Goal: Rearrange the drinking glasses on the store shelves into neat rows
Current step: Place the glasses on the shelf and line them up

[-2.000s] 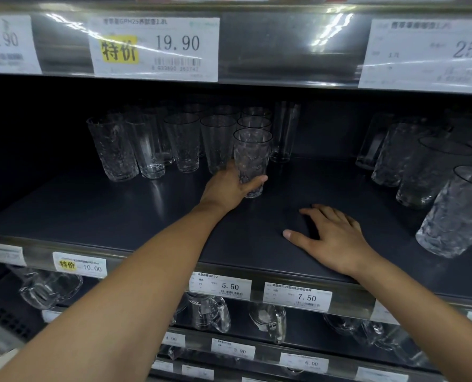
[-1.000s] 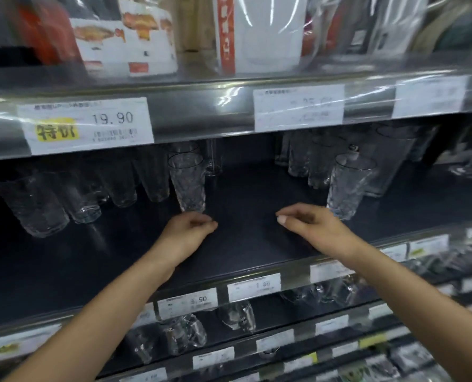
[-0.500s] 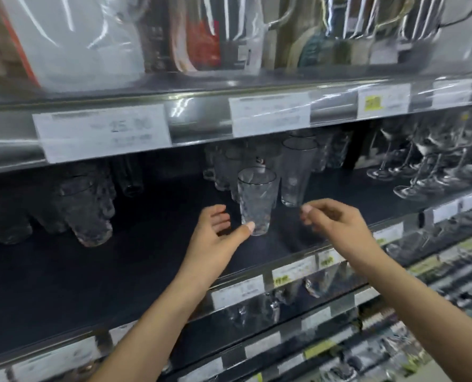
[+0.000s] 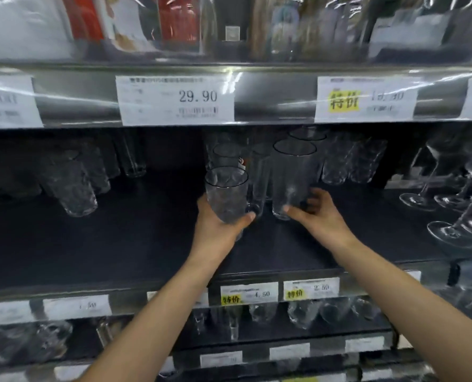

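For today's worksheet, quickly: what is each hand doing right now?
Left hand: grips the textured glass.
Right hand: thumb and fingers curl round the tall smooth glass.

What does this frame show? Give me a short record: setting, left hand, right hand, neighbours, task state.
Setting: dark shelf of a store rack, under a white price label reading 29.90
Left hand: left hand grips a textured clear glass tumbler near its base
Right hand: right hand grips a taller smooth clear glass low down, thumb in front
Neighbours: more clear tumblers to the left, stemmed wine glasses to the right
Task state: both glasses in hand, not yet set in a row
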Demonstrator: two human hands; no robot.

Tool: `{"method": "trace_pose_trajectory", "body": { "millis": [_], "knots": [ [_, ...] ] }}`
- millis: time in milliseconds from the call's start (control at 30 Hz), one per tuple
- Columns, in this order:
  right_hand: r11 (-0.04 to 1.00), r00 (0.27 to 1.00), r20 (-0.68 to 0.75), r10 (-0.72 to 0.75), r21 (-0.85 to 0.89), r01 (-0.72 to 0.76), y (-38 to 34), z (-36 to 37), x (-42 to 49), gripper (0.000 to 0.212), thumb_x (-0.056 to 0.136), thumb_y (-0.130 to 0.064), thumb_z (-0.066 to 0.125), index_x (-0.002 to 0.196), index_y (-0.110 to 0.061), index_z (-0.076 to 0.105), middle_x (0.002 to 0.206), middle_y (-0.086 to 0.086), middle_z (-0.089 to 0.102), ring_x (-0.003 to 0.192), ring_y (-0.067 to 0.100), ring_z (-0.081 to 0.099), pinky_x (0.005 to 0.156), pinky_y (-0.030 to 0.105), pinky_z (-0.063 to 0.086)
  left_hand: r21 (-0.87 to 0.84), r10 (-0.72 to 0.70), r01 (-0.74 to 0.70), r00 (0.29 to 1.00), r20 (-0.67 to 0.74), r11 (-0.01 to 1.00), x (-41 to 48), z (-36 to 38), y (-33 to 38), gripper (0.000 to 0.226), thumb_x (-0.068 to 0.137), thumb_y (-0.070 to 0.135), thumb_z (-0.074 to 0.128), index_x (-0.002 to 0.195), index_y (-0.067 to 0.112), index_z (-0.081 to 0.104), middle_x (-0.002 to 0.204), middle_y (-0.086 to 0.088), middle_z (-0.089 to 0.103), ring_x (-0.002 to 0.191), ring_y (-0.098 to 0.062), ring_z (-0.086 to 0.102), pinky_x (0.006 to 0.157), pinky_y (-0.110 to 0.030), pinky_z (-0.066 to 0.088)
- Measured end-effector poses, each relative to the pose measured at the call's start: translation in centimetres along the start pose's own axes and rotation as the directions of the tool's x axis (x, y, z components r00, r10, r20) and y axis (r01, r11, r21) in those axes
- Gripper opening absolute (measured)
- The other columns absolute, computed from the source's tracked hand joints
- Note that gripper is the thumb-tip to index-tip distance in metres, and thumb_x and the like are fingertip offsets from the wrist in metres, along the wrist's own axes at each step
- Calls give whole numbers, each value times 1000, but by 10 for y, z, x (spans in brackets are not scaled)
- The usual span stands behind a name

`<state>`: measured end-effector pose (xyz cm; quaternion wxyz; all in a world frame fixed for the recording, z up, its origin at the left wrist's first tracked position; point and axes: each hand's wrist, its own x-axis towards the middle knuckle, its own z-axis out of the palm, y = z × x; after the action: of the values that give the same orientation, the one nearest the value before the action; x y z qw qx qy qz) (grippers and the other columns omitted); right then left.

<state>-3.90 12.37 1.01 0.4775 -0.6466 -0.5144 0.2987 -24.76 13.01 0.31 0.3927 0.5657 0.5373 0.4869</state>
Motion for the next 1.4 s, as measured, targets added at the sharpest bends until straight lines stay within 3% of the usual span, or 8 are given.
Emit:
{"method": "trace_pose_trajectory", "body": {
  "millis": [167, 267, 500, 733, 867, 967, 1167, 1400],
  "knots": [
    [998, 1000, 14, -15, 61, 14, 6, 8, 20, 83, 77, -40, 81, 143, -21, 34, 110, -14, 55, 105, 10, 53, 89, 26, 42, 22, 30, -29, 997, -65, 999, 12, 5, -7, 88, 53, 52, 82, 127, 17, 51, 112, 6, 69, 103, -7, 66, 88, -32, 56],
    [997, 1000, 20, -22, 73, 20, 8, 13, 28, 84, 74, -43, 83, 141, -23, 36, 122, -9, 55, 110, 11, 54, 96, 29, 46, 43, 24, -21, 997, -67, 999, 15, 5, -10, 78, 58, 44, 85, 123, 14, 54, 106, 5, 70, 100, -8, 68, 86, -32, 57],
    [991, 999, 17, -47, 125, 45, 9, 20, 38, 74, 69, -45, 85, 128, -26, 45, 120, -8, 61, 112, 13, 59, 99, 36, 50, 39, 39, -35, 995, -94, 999, 12, 6, -9, 54, 75, 9, 81, 118, 14, 48, 93, 4, 67, 73, 10, 64, 58, -6, 49],
    [983, 997, 55, -55, 178, 44, 5, 15, 30, 57, 72, -25, 86, 115, -30, 49, 107, -15, 63, 102, 4, 61, 88, 25, 49, 48, 9, -7, 999, -43, 999, 2, -9, 0, 42, 74, 5, 76, 111, 4, 56, 82, -6, 71, 59, 1, 65, 49, -14, 50],
    [970, 997, 69, -35, 243, 17, 2, 12, 12, 60, 69, -11, 85, 119, -20, 53, 106, -3, 69, 99, 10, 66, 85, 28, 53, 73, 34, -30, 998, -47, 997, -10, -32, 1, 10, 71, -1, 69, 77, -1, 62, 60, -11, 64, 50, -9, 59, 45, -21, 46],
    [955, 993, 102, -60, 294, 28, -2, 18, -12, 53, 70, -4, 83, 116, -13, 59, 102, 4, 72, 98, 20, 70, 84, 33, 54, 53, 44, -43, 999, -24, 998, -20, -61, 2, 15, 67, 8, 68, 71, 5, 54, 55, -9, 59, 50, -18, 56, 49, -28, 43],
    [902, 946, 248, -209, 422, 89, -43, 61, -75, 34, 77, 17, 67, 98, -3, 50, 64, 9, 51, 56, 24, 47, 46, 31, 37, -1, 126, -128, 974, -189, 992, -60, -134, 6, 48, 73, 5, 80, 109, 25, 55, 88, 13, 71, 80, 1, 67, 65, -10, 50],
    [886, 891, 371, -263, 458, 70, -95, 159, -143, 63, 58, -14, 81, 112, -31, 55, 83, -3, 70, 77, 26, 68, 66, 28, 51, -42, 151, -174, 934, -324, 984, -103, -240, -8, 56, 62, 21, 79, 112, 27, 56, 100, 11, 72, 91, -1, 68, 73, -11, 51]
  ]
}}
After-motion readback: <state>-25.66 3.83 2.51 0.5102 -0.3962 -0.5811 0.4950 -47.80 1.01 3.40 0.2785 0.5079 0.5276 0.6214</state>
